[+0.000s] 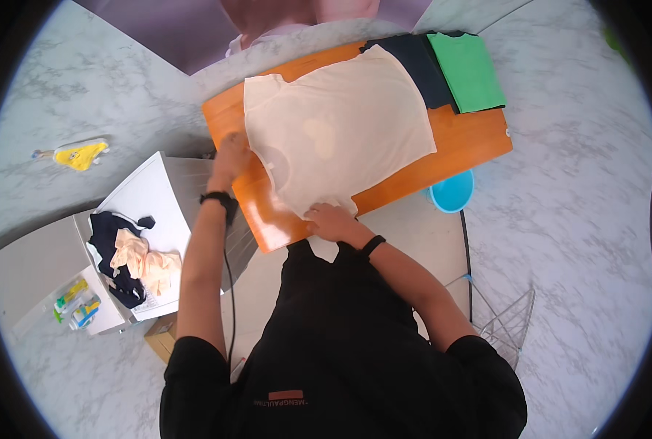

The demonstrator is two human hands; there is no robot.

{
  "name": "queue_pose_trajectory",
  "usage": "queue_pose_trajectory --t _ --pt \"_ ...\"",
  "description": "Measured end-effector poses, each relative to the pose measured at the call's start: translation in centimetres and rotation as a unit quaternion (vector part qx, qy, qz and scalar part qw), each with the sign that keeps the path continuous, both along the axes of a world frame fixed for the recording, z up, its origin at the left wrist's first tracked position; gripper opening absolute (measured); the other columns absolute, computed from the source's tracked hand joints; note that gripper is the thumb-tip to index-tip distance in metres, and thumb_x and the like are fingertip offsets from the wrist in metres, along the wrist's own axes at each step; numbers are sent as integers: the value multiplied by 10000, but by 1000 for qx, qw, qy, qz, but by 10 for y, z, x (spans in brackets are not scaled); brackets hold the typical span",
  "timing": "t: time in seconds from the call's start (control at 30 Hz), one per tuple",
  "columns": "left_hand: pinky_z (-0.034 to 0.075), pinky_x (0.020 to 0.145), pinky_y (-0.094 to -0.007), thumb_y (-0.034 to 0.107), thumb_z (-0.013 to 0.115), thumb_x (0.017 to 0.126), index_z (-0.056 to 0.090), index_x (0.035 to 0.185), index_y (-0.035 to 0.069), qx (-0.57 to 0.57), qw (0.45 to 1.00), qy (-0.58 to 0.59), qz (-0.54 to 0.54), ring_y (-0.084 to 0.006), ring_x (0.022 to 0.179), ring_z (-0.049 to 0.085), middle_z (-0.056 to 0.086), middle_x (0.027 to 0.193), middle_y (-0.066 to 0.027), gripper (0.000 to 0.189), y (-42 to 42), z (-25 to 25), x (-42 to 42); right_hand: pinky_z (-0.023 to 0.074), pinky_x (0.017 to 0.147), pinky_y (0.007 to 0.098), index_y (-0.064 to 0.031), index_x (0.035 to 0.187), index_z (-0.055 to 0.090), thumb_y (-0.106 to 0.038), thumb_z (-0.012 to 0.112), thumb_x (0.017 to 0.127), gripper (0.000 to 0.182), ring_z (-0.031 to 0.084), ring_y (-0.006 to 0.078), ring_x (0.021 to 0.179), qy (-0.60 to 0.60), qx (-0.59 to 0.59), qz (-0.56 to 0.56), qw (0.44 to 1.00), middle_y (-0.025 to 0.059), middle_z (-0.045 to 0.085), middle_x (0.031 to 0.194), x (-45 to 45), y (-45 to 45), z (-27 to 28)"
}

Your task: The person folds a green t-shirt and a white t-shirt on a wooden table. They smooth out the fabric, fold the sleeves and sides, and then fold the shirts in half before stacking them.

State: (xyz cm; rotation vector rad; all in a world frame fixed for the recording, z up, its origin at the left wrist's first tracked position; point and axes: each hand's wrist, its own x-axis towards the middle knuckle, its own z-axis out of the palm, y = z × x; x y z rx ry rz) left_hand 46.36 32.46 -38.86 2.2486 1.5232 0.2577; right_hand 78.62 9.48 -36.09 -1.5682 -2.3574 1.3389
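Observation:
A cream short-sleeved T-shirt (353,110) lies spread out on an orange-brown wooden table (457,148). Its neckline faces the lower left, and a paler yellowish patch shows near the middle. My right hand (330,220) is on the shirt at the near shoulder and sleeve, fingers bent; whether they pinch the cloth is unclear. Blurred, my left hand (231,156) is over the table's left edge, close to the shirt's other shoulder. I cannot make out whether its fingertips touch the fabric.
Folded dark clothing (413,66) and a folded green garment (468,71) lie at the table's far right. A blue bucket (452,192) stands below that side. Crumpled peach clothing (144,260) and dark clothing (111,225) rest on a white appliance (166,219) at left. A wire rack (507,324) stands lower right.

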Motion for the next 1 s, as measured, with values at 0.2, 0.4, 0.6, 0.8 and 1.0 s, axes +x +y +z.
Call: queue_pose_trajectory --t 0.2,0.4,0.6,0.8,1.0 --pt "430 1239 -517 201 750 942 572 1497 25 -44 996 -45 58 -474 1501 472 495 1631 -265 609 -140 -16 79 560 992 520 -53 1167 759 -262 643 1003 290 699 424 1151 -37 7 -140 989 189 752 1201 115 33 -11" --pt "301 1292 -645 397 849 880 385 1689 153 -138 978 47 151 -405 1671 232 226 1826 -146 965 -187 -7 137 556 1047 517 -37 1237 741 -133 644 972 298 674 448 1206 -80 137 -297 942 238 713 1285 254 73 -44" --pt "190 1294 -757 459 921 785 224 1778 277 -205 948 146 196 -405 1715 102 80 1883 -46 1227 -191 -2 125 541 1124 522 -97 1497 617 -141 654 973 527 554 432 1428 -226 197 -205 932 218 527 1612 305 84 -62" --pt "216 1269 -791 406 966 747 199 1779 287 -222 939 156 211 -420 1711 102 70 1883 -41 1291 -202 4 77 541 1125 547 -164 1573 579 -174 609 1012 562 518 383 1495 -253 164 -120 946 171 471 1681 280 54 -54" --pt "267 1241 -792 354 923 791 255 1749 292 -199 937 181 223 -430 1669 194 191 1831 -78 1169 -224 11 68 537 1102 566 -154 1541 620 -155 582 1019 523 531 373 1476 -251 147 -77 954 171 491 1664 272 18 -29"
